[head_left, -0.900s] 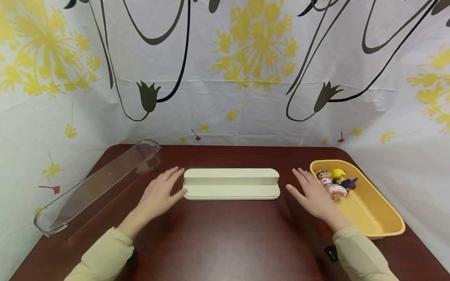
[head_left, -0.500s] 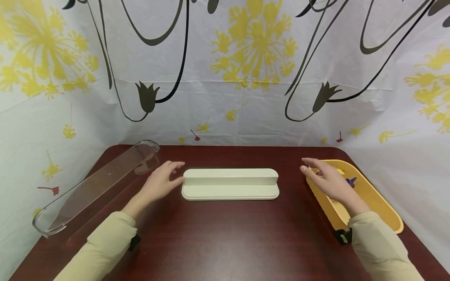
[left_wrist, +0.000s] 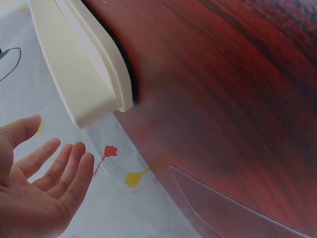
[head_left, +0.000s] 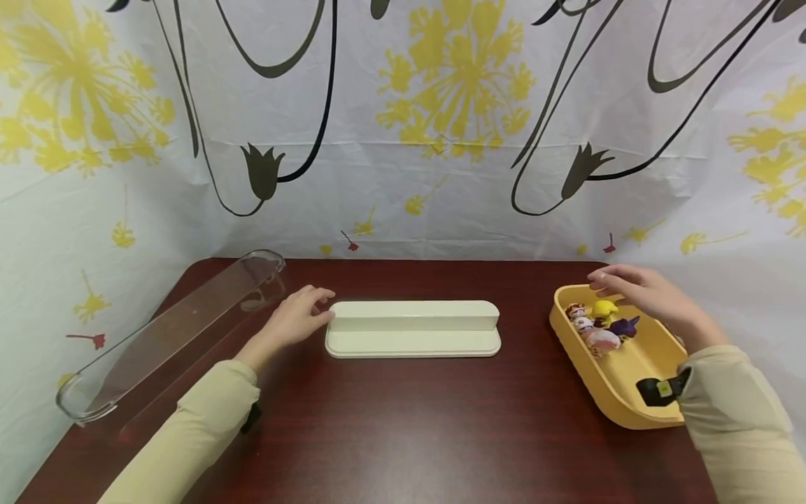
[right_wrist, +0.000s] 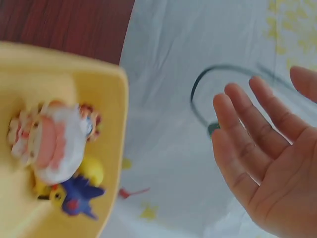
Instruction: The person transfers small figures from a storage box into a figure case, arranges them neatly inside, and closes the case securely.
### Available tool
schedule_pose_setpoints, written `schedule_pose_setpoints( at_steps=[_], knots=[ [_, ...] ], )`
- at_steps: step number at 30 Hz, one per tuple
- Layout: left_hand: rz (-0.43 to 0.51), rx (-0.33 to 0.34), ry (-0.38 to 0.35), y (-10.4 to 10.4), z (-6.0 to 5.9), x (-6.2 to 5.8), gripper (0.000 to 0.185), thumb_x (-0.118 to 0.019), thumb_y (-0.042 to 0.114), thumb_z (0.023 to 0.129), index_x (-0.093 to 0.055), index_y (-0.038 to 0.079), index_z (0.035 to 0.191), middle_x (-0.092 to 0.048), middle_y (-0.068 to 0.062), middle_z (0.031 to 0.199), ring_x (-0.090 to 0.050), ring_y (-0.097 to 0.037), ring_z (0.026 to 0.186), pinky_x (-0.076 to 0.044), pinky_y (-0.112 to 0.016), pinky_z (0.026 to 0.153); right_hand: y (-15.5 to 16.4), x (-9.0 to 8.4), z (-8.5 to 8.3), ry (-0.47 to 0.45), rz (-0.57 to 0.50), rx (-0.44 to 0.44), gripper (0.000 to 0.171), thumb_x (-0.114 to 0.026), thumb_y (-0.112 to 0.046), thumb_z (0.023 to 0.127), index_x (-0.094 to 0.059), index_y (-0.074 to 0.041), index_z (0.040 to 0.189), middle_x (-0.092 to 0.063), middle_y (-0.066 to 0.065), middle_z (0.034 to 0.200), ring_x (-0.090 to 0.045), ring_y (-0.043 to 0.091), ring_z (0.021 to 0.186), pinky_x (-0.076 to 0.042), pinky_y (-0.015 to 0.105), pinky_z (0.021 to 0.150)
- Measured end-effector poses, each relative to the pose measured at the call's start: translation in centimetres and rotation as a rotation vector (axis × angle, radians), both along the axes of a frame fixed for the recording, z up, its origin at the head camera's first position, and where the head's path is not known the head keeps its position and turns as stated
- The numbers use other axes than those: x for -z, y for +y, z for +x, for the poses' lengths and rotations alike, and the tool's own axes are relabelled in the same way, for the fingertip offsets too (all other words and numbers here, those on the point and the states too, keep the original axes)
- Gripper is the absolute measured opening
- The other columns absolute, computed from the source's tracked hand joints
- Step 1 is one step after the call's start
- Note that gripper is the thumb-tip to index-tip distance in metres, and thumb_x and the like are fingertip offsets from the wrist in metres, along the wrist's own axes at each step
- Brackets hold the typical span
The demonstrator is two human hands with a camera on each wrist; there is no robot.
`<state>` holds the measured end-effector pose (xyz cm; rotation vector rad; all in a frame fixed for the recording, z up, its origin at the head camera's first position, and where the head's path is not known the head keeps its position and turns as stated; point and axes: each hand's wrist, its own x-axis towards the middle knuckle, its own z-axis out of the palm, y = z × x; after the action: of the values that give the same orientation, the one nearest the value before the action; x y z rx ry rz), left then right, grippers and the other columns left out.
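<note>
A long cream stepped base [head_left: 412, 343] lies across the middle of the table. My left hand [head_left: 296, 318] is beside its left end, thumb close to the edge, fingers loosely bent and holding nothing. In the left wrist view the palm of the left hand [left_wrist: 44, 193] faces up past the base's end [left_wrist: 79, 69]. My right hand [head_left: 658, 297] hovers over the far right side of a yellow bin [head_left: 604, 388]. Several small figurines [head_left: 601, 341] are bunched at the bin's far end, one yellow, one dark blue. The right wrist view shows the right hand [right_wrist: 272, 158] with relaxed fingers and nothing in it.
A long clear plastic cover [head_left: 182, 329] lies slanted along the left side of the dark red wooden table [head_left: 409, 434]. A white cloth with flower prints [head_left: 403, 210] hangs behind and at both sides. A black wrist strap [head_left: 661, 390] overlaps the bin.
My right hand has moved right, from beside the base across the bin to its far right side, uncovering the figurines. My left hand has shifted slightly, its fingers more bent than before.
</note>
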<state>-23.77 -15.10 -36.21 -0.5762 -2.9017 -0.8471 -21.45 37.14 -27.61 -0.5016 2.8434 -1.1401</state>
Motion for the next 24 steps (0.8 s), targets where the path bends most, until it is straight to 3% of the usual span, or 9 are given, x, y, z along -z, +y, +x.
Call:
schedule_pose_setpoints(
  at_steps=[3, 8, 15, 21, 24],
  knots=[
    [-0.002, -0.009, -0.021, -0.1, -0.3, 0.2, 0.035, -0.06, 0.018, 0.083, -0.056, 0.001, 0.114, -0.054, -0.012, 0.095, -0.054, -0.026, 0.085, -0.043, -0.04, 0.068, 1.9, 0.6, -0.4, -0.064, -0.062, -0.007, 0.021, -0.04, -0.019, 0.095, -0.056, -0.011, 0.107, -0.06, -0.01, 0.094, -0.058, 0.006, 0.085, -0.045, 0.022, 0.069],
    [-0.005, -0.019, -0.057, -0.1, -0.6, 0.7, 0.032, -0.059, 0.017, 0.084, -0.057, 0.001, 0.112, -0.055, -0.012, 0.096, -0.053, -0.026, 0.086, -0.042, -0.041, 0.07, 4.4, 1.8, -0.8, -0.178, -0.099, 0.057, 0.019, -0.043, -0.021, 0.094, -0.055, -0.012, 0.106, -0.06, -0.013, 0.096, -0.058, 0.006, 0.086, -0.045, 0.023, 0.071],
    [-0.011, -0.02, -0.075, 0.0, -1.2, 1.3, 0.029, -0.059, 0.017, 0.084, -0.059, 0.002, 0.109, -0.057, -0.01, 0.095, -0.054, -0.025, 0.088, -0.042, -0.04, 0.071, 6.1, 3.7, -1.0, -0.299, -0.174, 0.098, 0.022, -0.048, -0.02, 0.092, -0.055, -0.007, 0.108, -0.062, -0.008, 0.097, -0.058, 0.01, 0.09, -0.044, 0.025, 0.076],
    [-0.015, -0.027, -0.083, 0.0, -1.5, 1.6, 0.027, -0.059, 0.018, 0.085, -0.059, 0.003, 0.108, -0.057, -0.01, 0.095, -0.054, -0.024, 0.088, -0.042, -0.04, 0.071, 6.9, 4.9, -1.3, -0.356, -0.244, 0.104, 0.016, -0.051, -0.014, 0.09, -0.063, -0.021, 0.099, -0.063, -0.009, 0.095, -0.058, 0.009, 0.09, -0.045, 0.026, 0.074],
    [-0.013, -0.03, -0.084, 0.0, -1.5, 1.7, 0.027, -0.059, 0.018, 0.085, -0.059, 0.004, 0.107, -0.057, -0.009, 0.095, -0.054, -0.024, 0.088, -0.042, -0.04, 0.071, 7.2, 5.4, -1.3, -0.371, -0.24, 0.115, 0.016, -0.052, -0.015, 0.09, -0.063, -0.021, 0.099, -0.062, -0.011, 0.095, -0.058, 0.009, 0.089, -0.045, 0.025, 0.075]
  ],
)
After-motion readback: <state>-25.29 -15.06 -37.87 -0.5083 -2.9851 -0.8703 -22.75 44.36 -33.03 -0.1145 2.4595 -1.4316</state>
